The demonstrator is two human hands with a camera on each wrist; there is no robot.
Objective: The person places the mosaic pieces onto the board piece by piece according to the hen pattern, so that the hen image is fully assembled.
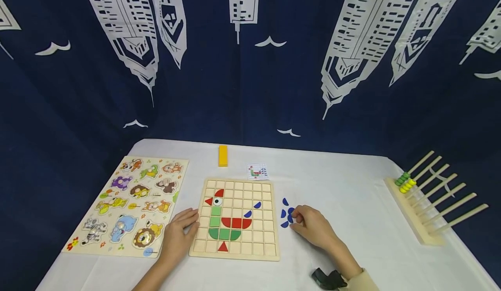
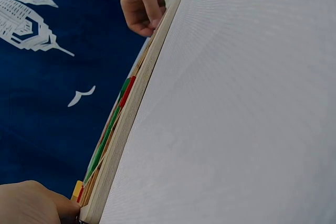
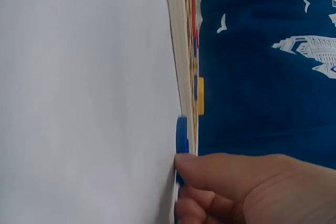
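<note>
Loose blue pieces [image 1: 285,213] clustered on white table [image 1: 344,195], just right of grid board [image 1: 235,218]. Right hand [image 1: 313,228] on them, fingertips curled around one piece. Left hand [image 1: 178,236] flat, fingers relaxed, resting on board's left edge. Animal puzzle [image 1: 129,206] further left.

Animal puzzle [image 1: 129,206], yellow block [image 1: 222,155], bead rack [image 1: 428,197] on table.

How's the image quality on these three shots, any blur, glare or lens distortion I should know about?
Head view: even soft light, no glare, wide-angle stretch on the curtain edges; the wooden grid puzzle board and small blue pieces look sharp. Left wrist view: rotated, the left hand is soft at the corner. Right wrist view: rotated, the white tablecloth is featureless and bright, and the right hand is slightly blurred.
</note>
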